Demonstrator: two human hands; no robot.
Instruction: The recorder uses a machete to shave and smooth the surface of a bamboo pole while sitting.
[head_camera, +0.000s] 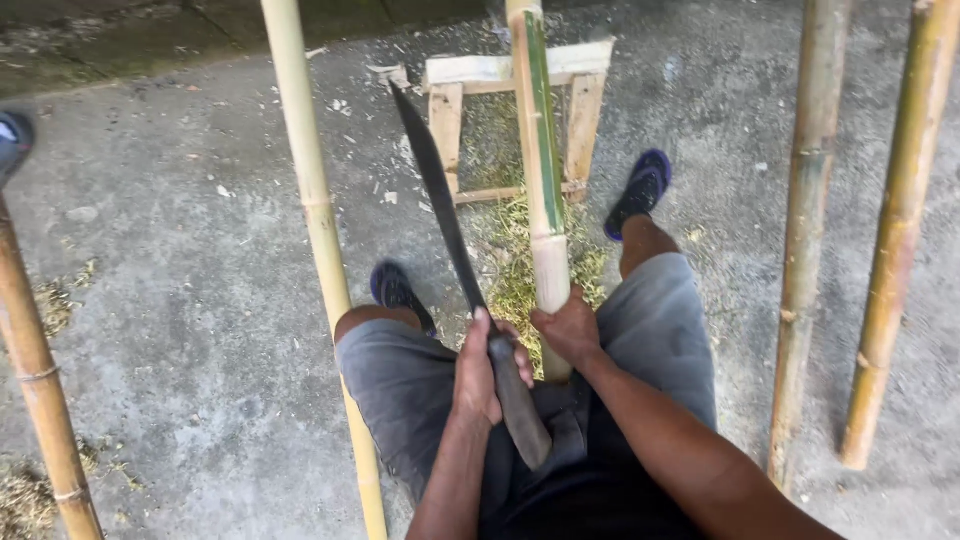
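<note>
From the head view, our left hand (482, 368) is clamped on the machete (452, 240) handle, our right hand (568, 328) on the bamboo pole (541, 190) resting on the wooden stand (500, 72). We judge a glancing blade could slide toward the right fingers.

Soft, even daylight, faint shadows, mostly sharp with slight edge distortion.

No packages, labels, signs or screens are visible.
</note>
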